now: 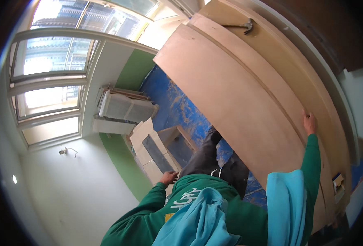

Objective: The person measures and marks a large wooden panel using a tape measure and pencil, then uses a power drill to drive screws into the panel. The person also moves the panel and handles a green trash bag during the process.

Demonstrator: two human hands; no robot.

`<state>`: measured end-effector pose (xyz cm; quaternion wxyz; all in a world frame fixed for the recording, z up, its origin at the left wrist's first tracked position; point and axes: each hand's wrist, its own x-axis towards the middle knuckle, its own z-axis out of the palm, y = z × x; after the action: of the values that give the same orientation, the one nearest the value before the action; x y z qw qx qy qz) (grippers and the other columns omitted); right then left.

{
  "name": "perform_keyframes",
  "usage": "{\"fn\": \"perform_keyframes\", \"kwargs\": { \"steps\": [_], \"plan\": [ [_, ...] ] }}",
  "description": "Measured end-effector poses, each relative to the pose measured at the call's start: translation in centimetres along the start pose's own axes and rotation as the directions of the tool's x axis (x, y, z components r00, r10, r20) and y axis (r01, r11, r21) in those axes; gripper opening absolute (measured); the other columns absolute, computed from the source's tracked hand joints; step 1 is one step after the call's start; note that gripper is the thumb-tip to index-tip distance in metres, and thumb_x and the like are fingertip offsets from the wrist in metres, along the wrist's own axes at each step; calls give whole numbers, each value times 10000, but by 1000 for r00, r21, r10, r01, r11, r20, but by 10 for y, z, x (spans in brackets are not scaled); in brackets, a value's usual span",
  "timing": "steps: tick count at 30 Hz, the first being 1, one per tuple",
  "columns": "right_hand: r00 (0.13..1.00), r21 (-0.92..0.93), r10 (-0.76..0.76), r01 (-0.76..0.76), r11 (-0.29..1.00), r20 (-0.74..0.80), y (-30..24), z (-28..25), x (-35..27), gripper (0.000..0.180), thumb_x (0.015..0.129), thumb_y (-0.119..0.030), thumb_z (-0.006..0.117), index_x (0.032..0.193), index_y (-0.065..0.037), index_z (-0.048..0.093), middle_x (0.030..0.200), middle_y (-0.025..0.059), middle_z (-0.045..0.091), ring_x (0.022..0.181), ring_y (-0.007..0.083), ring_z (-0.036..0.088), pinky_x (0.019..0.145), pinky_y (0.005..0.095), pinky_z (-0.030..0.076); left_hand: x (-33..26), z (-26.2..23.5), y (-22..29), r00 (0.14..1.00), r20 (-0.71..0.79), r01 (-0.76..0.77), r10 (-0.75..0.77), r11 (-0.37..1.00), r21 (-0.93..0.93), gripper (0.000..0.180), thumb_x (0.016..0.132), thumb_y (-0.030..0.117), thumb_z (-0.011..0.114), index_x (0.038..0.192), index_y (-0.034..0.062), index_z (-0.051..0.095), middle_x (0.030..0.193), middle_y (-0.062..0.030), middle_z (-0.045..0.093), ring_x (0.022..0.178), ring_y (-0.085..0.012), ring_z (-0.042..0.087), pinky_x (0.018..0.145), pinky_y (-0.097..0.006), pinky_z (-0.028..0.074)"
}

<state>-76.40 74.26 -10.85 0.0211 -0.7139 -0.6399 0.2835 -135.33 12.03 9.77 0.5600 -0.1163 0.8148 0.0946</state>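
Observation:
Two long pinkish-brown wooden boards, a wide one and a narrower one behind it, lie at a slant in front of me and to my right. My right hand is closed at the far edge of the narrower board, its thumb and forefinger showing. Farther back, a claw hammer rests on a tan panel under the boards. My left hand hangs beside my left thigh with loosely bent fingers, and I see nothing in it. Behind that hand is a pale panel with a grey strip.
Blue sheeting with dusty smears covers the floor. Wrapped panels lean by the windows on the left. An open box-like wooden frame stands near my legs. Light-blue cloth hangs over my right arm. Loose wires stick out of the wall.

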Motion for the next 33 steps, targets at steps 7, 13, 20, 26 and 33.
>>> {"fn": "perform_keyframes", "kwargs": {
  "steps": [7,13,20,26,33],
  "plan": [
    [1000,-84,20,-19,996,5,-61,-67,-55,797,1009,-695,552,1104,87,670,1071,324,699,991,461,677,861,498,520,64,-26,108,981,30,-192,191,981,39,456,1030,370,697,1280,-12,692,1142,-131,742,934,-243,730,784,-410,596],
    [999,-114,21,-18,993,25,-104,-48,-115,742,1004,-653,601,989,87,652,873,290,634,787,404,585,776,484,495,89,1,304,849,174,-485,499,867,-117,592,1021,482,691,1312,-34,675,1157,-128,728,969,-225,711,823,-386,571],
    [948,-2,279,-281,960,151,-189,22,-211,601,1013,-510,660,961,89,633,770,186,560,734,246,521,715,424,484,72,28,481,743,343,-377,575,782,-496,802,1056,561,606,1552,-38,412,1483,-254,550,1300,-337,627,1095,-451,522],
    [982,26,76,-81,996,172,-216,58,-240,500,929,-547,737,1023,-56,727,965,216,750,937,415,729,818,525,557,201,4,478,534,557,-497,636,769,-402,469,1070,181,550,1489,-22,495,1204,-183,741,1182,-311,702,1084,-447,564],
    [976,55,183,-191,980,121,-178,112,-279,662,927,-678,657,1158,-63,738,1159,188,747,1153,392,684,991,495,530,175,33,477,490,641,-810,590,36,586,746,1079,220,636,1627,-86,234,1422,-253,644,1345,-311,618,1143,-378,477]
  ]
}}
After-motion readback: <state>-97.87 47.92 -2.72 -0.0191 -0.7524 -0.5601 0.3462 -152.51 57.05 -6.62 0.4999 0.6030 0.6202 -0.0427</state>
